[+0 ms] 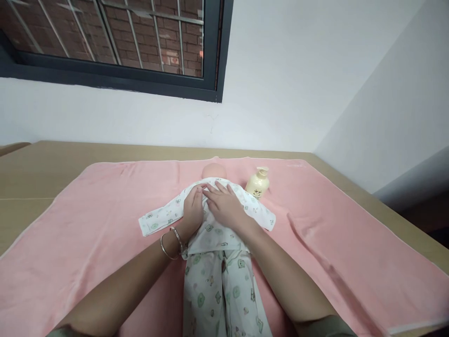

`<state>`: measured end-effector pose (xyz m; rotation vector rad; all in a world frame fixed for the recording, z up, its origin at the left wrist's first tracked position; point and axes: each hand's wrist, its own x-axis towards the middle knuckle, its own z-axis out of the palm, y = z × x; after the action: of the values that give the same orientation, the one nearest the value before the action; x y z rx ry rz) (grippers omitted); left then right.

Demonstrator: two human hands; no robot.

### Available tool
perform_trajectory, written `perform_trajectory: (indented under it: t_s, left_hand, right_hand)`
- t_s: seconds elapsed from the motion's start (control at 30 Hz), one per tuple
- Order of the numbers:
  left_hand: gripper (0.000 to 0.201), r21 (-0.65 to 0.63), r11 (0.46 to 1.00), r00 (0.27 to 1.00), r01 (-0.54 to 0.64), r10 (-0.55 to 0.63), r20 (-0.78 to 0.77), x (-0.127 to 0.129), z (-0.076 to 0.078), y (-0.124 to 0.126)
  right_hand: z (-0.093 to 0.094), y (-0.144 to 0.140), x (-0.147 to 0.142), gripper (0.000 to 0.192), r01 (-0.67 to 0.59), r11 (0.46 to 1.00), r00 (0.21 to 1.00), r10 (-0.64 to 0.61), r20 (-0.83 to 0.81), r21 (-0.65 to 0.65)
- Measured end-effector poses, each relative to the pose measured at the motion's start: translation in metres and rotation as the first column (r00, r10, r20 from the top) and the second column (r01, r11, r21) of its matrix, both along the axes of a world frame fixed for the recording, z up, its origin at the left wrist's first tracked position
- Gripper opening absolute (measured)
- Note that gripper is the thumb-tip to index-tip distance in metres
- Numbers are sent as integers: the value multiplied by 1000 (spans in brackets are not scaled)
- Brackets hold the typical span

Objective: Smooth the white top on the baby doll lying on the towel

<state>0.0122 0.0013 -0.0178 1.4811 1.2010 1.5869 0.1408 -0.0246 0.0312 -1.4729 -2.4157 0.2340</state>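
What looks like a baby doll (213,171) lies on its back; only the smooth top of its head shows. It wears a white long-sleeved top (161,220) with small green and brown animal prints, and matching trousers (203,290). My left hand (193,206), a bangle at its wrist, is turned on edge at the chest, thumb and fingers closed together at the top's neckline. Flat across the chest lies my right hand (224,203), fingers spread, its fingertips close against the left ones. The cloth right under the fingertips is hidden.
A pale yellow pump bottle (257,183) leans or lies beside the doll's right-side sleeve. Underneath is a creased pink blanket (115,196) on a wooden table (70,157). A white wall (273,93) and a dark-framed window (140,77) stand behind.
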Motion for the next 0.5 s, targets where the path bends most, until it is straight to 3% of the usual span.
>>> perform_trajectory:
  t_s: [0.17,0.33,0.5]
  left_hand:
    - [42,11,1000,999,-5,6,-52,-1,-3,2]
    - [37,4,1000,993,-2,3,-118,-3,-6,5]
    - [38,73,997,934,-38,62,-351,0,-13,2]
  right_hand:
    - [-3,19,21,48,37,998,994,-42,-97,-58]
    - [-8,26,25,53,227,970,962,-237,-135,-85]
    - [-9,26,24,53,379,925,922,-380,-66,-39]
